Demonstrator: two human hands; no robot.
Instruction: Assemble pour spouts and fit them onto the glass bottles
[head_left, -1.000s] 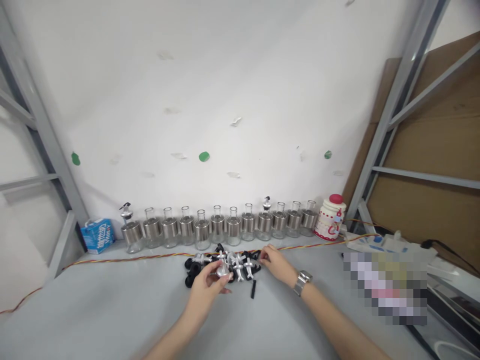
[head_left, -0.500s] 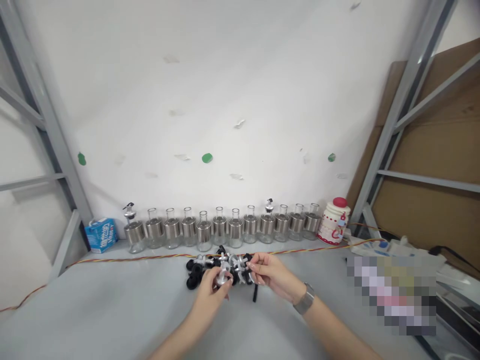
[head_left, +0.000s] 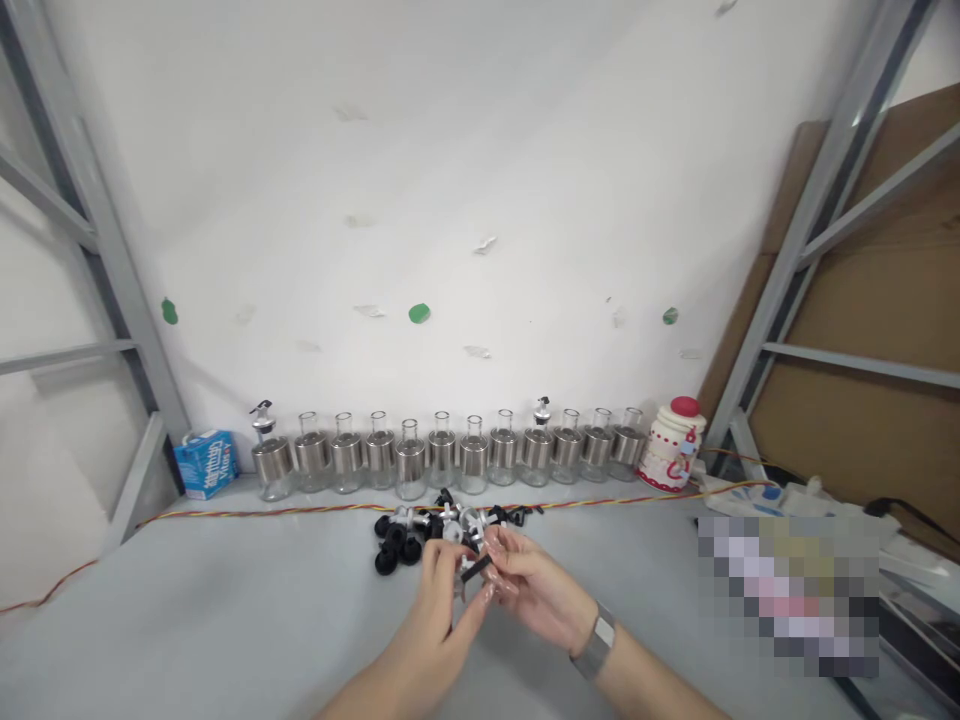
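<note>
Black and slim, a strip point(head_left: 475, 569) is pinched by the right hand point(head_left: 538, 588), just beside a silver fitting point(head_left: 463, 564) (partly hidden) that the left hand's fingers point(head_left: 435, 575) grasp, near loose parts point(head_left: 410, 550) on the tabletop point(head_left: 225, 600).

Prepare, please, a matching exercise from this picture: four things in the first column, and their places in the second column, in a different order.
1. Blue carton
2. Jar with red lid
3. Black strip
4. Twisted cord

A. Along the table, in front of the bottles
B. Right of the bottle row
C. Between the left hand and the right hand
D. Left of the bottle row

Pairs: 1-D, 2-B, 3-C, 4-A
</note>
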